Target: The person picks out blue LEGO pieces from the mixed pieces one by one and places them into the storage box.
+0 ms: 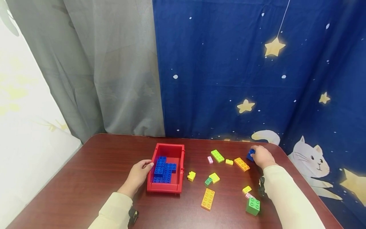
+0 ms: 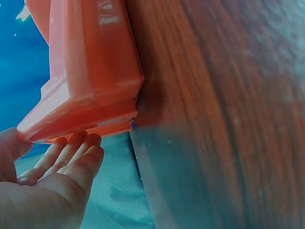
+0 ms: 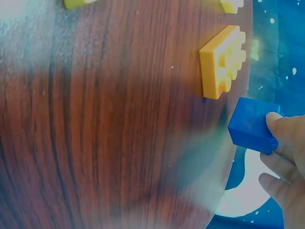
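The right hand (image 1: 263, 156) pinches a blue toy building brick (image 3: 252, 124) between thumb and fingers at the far right of the table. In the right wrist view the brick's smooth side faces the camera and its studs lie toward the hand. At the left, the left hand (image 1: 136, 176) holds the left rim of a red plastic box (image 1: 164, 188), thumb on top and fingers along the outer wall. Several blue bricks (image 1: 159, 171) lie inside that box. The left wrist view shows the fingertips right under the box's rim (image 2: 62, 131).
An orange brick (image 1: 241, 164) lies just left of the right hand. Lime (image 1: 217, 156), yellow (image 1: 191, 176), orange-yellow (image 1: 207, 199) and green (image 1: 253, 206) bricks are scattered between box and right arm. Curtains (image 1: 217, 79) hang behind the table's far edge.
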Motion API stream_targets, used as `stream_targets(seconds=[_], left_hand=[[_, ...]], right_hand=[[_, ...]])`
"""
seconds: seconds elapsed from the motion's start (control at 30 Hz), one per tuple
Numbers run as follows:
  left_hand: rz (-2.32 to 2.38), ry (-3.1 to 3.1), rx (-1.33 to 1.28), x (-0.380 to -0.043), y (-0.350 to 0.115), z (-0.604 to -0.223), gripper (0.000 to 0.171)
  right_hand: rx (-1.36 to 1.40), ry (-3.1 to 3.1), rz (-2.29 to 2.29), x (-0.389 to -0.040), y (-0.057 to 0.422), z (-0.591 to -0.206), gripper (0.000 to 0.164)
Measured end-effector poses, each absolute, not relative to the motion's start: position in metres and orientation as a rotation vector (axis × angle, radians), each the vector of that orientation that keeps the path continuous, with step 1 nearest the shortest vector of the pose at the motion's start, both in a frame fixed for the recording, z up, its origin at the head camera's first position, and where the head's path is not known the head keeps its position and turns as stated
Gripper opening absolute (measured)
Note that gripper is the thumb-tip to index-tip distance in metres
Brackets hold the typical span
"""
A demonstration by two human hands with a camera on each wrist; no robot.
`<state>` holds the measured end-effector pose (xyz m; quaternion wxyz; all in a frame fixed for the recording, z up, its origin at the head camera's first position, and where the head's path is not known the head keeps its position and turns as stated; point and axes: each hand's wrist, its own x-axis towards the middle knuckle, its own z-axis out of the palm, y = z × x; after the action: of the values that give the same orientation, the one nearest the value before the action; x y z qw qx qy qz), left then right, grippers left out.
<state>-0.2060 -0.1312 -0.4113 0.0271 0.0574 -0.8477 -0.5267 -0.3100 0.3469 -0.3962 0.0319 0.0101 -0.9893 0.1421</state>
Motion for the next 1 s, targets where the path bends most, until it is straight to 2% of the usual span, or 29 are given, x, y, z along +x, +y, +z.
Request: stream_targets(seconds=[0.53,1.0], left_hand=[[-1.649,-2.622,0.201,-0.207,-0.132,-0.412,0.044],[-1.668,-2.6,0.175,-0.207,-0.133,-0.414,0.043]], right_hand=[[0.055,-3.016,0.482,-0.302,0.331,-0.375,0.043],[0.259,-2.91,0.383,-0.295,0.302,-0.337,0.041]])
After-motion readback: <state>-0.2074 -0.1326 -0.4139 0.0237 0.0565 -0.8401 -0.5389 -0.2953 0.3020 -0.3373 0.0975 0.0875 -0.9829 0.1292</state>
